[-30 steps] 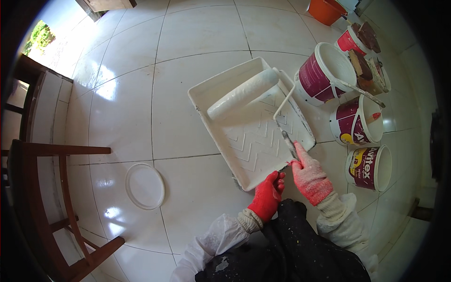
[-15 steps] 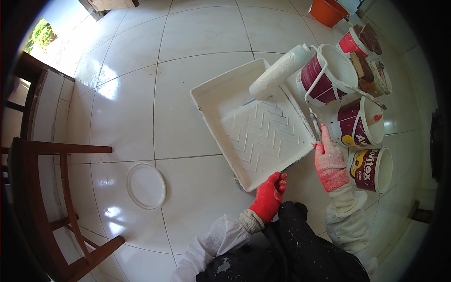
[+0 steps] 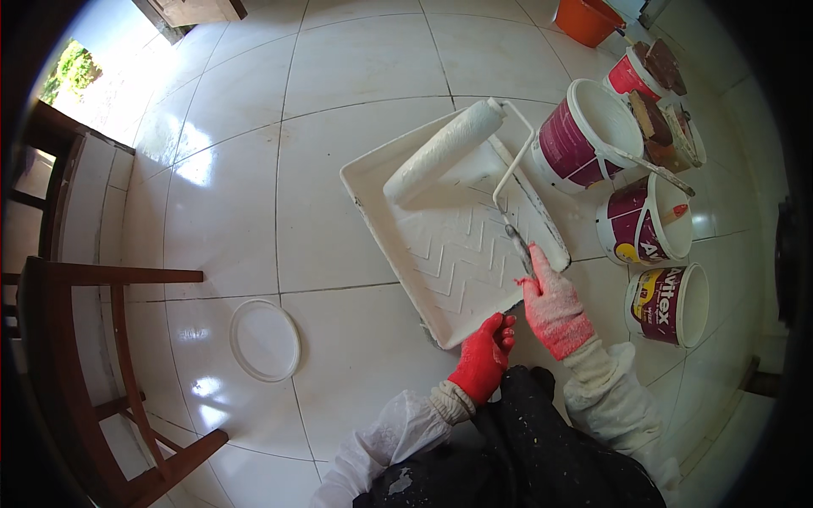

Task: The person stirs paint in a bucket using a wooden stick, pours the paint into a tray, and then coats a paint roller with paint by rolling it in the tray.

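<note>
My right hand, in a red glove smeared with white paint, is closed around the handle of a paint roller. Its index finger stretches along the handle. The white roller sleeve lies slantwise over the deep, far end of a white paint tray; whether it touches the tray floor I cannot tell. Zigzag ridges show on the tray's sloping part. With its red-gloved fingers curled over the tray's near edge, my left hand grips the tray close to its near right corner.
Along the right stand several paint buckets: a large maroon one, a middle one and a smaller one. A paintbrush rests across the bucket tops. An orange basin is far right. A round white lid and wooden chair are left.
The roller has moved left, from the tray's right rim and the large bucket to over the tray's deep end. My right hand went left with it; my left hand stayed on the tray.
</note>
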Action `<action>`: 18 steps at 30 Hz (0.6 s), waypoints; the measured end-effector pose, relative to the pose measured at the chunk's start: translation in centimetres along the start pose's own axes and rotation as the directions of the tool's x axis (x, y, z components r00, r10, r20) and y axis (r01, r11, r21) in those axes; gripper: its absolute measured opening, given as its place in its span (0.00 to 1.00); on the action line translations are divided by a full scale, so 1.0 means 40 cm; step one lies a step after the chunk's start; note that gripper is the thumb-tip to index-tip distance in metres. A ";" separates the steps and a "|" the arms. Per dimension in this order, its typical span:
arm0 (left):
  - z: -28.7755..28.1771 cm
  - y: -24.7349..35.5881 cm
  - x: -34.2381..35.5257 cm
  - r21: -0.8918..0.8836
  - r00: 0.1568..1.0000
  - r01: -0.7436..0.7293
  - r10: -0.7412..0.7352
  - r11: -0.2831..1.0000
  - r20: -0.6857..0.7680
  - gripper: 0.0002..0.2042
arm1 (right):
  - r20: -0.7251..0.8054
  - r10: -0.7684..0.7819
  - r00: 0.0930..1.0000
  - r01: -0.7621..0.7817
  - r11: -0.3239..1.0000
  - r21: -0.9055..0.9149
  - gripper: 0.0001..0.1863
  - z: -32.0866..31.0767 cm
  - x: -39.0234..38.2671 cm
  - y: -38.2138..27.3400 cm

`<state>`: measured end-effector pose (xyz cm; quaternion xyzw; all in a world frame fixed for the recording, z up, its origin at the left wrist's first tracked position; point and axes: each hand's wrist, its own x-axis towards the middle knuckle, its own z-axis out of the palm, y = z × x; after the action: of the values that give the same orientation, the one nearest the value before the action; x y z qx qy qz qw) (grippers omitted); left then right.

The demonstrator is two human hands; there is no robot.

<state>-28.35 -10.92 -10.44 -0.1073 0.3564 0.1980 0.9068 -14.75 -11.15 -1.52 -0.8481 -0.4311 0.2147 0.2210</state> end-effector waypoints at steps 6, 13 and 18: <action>-0.011 0.009 0.004 0.013 1.000 0.002 -0.002 1.000 -0.019 0.08 | 0.133 0.145 0.980 -0.171 0.963 0.207 0.27 -0.015 -0.065 -0.025; 0.020 0.011 0.005 0.051 0.999 0.014 -0.016 0.999 0.040 0.07 | 0.211 0.140 0.967 -0.215 0.895 0.392 0.24 -0.003 -0.023 -0.040; -0.010 0.023 0.006 0.089 0.991 0.078 -0.087 0.993 0.105 0.07 | 0.385 0.221 0.896 -0.350 0.885 0.307 0.26 -0.010 0.032 -0.040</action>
<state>-28.83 -10.16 -10.96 -0.0726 0.3098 0.1507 0.9360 -14.86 -9.30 -0.51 -0.7963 -0.2830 0.4648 0.2642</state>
